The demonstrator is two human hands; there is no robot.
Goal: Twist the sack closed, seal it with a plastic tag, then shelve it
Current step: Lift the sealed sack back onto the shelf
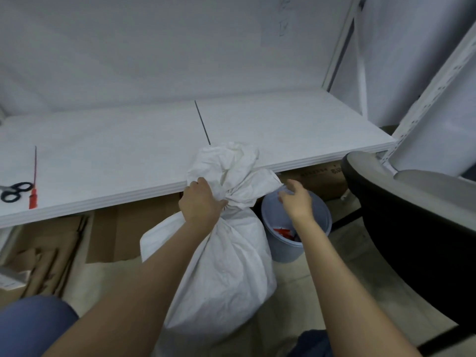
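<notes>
A white woven sack (221, 269) stands on the floor in front of the white shelf board (128, 155), its neck gathered and its loose top bunched above. My left hand (199, 203) is clenched around the gathered neck. My right hand (296, 199) hovers just right of the sack's top, fingers apart, holding nothing, over a grey bin. A red plastic tag (33, 189) lies on the shelf board at the far left. A thin grey tag (203, 123) lies on the board behind the sack.
Black-handled scissors (15, 191) lie beside the red tag. The grey bin (296, 228) to the right of the sack holds red scraps. Flattened cardboard (56, 248) sits under the shelf. A dark chair (412, 215) is at the right, with a shelf upright (422, 99) behind it.
</notes>
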